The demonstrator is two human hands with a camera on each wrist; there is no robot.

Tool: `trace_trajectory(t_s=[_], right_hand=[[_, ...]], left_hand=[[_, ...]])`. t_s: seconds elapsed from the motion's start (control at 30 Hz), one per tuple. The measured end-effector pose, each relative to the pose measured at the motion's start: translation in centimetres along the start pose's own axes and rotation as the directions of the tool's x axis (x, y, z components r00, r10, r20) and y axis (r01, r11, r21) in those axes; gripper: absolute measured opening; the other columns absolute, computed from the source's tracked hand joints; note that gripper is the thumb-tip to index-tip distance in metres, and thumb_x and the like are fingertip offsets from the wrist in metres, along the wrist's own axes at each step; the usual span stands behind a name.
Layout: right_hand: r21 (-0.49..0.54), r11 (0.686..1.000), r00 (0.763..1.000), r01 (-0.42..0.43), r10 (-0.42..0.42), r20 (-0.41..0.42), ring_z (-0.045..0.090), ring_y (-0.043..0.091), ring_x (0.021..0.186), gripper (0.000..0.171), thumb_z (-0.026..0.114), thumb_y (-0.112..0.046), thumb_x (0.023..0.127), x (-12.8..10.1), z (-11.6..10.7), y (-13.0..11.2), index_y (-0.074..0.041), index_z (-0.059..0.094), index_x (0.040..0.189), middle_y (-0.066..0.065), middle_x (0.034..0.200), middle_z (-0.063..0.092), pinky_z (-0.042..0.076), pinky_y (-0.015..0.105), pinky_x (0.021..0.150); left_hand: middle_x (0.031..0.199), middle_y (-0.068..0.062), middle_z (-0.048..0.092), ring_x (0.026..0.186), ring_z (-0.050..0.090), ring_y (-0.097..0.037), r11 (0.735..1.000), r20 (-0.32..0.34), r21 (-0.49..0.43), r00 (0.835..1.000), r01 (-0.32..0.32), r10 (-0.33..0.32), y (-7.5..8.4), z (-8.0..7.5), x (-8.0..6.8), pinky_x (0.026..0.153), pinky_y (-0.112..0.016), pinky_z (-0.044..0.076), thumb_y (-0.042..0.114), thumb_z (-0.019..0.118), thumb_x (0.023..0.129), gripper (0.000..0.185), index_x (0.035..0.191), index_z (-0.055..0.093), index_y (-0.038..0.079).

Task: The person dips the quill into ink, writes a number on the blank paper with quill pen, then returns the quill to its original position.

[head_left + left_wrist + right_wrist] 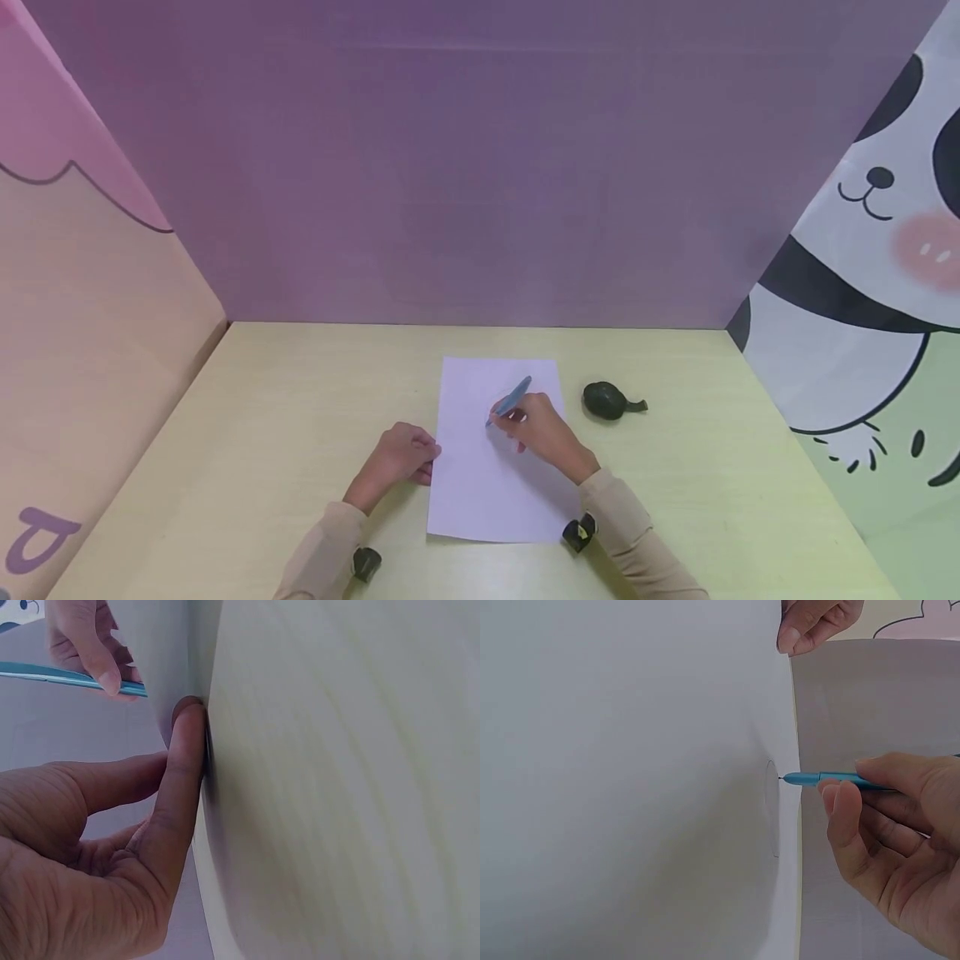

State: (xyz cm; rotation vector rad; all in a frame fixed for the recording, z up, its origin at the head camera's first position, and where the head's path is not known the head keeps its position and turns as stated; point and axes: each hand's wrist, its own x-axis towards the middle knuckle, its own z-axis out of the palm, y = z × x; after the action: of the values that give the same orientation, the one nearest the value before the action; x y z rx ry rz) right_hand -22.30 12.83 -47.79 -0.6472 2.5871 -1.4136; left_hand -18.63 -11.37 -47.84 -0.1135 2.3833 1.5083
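A pale yellow-green table [285,433] is filling the lower half of the head view, with purple, pink and panda-printed walls standing around it. A white sheet of paper [480,483] is lying flat near the middle of the table, its long side running away from the person. Everything else is sitting in relation to that paper.

The right hand [543,429] is resting on the paper, over its upper right part, with the beige sleeve [637,542] trailing off the paper's lower right corner. This hand is grasping a blue pen [512,398], its fingers curled round the barrel. In the right wrist view the pen [817,778] is touching its tip to the paper [630,787], right at a faint thin curved line already drawn there.

The left hand [397,457] is lying at the paper's left edge, about halfway along it. It is holding nothing. In the left wrist view its fingers [180,787] are pressing against the edge of the paper [169,667], extended rather than clenched, so the hand is released and simply steadying the sheet.

A dark green balloon [609,401], small and limp with a short neck pointing right, is lying on the table just to the right of the paper's upper right corner, apart from both hands.
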Motion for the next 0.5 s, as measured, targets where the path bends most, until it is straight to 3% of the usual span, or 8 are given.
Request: trace_trajectory(t_s=[0.17, 0.4, 0.5], right_hand=[[-0.004, 0.999, 0.999, 0.035, -0.035, 0.004, 0.064, 0.023, 0.055, 0.015, 0.068, -0.007, 0.101, 0.2, -0.4, -0.4, 0.004, 0.076, 0.106, 0.019, 0.088, 0.075, 0.056, 0.027, 0.044], [-0.121, 0.993, 0.999, 0.006, -0.011, -0.040, 0.054, 0.011, 0.046, 0.015, 0.070, -0.015, 0.101, 0.0, -1.9, -0.9, -0.001, 0.078, 0.102, 0.015, 0.075, 0.070, 0.051, 0.025, 0.041], [-0.154, 0.988, 0.998, -0.002, -0.007, -0.056, 0.055, 0.011, 0.048, 0.017, 0.071, -0.019, 0.101, -0.3, -2.4, -0.8, -0.004, 0.078, 0.099, 0.013, 0.077, 0.072, 0.051, 0.026, 0.042]], left_hand=[[0.074, -0.013, 0.070, 0.060, 0.070, -0.018, 1.000, 0.006, -0.013, 1.000, 0.014, -0.014, -0.2, 0.0, 0.1, 0.061, -0.034, 0.067, -0.005, 0.066, 0.096, 0.010, 0.101, 0.069, -0.013], [0.081, -0.018, 0.070, 0.064, 0.071, -0.019, 0.999, 0.019, -0.047, 1.000, 0.010, -0.009, -0.4, -0.1, 0.1, 0.063, -0.035, 0.068, -0.003, 0.064, 0.097, 0.020, 0.111, 0.065, -0.017], [0.081, -0.019, 0.069, 0.063, 0.070, -0.019, 0.998, 0.015, -0.057, 1.000, 0.012, -0.011, -0.5, -0.1, 0.0, 0.063, -0.035, 0.067, -0.001, 0.063, 0.097, 0.024, 0.114, 0.064, -0.018]])
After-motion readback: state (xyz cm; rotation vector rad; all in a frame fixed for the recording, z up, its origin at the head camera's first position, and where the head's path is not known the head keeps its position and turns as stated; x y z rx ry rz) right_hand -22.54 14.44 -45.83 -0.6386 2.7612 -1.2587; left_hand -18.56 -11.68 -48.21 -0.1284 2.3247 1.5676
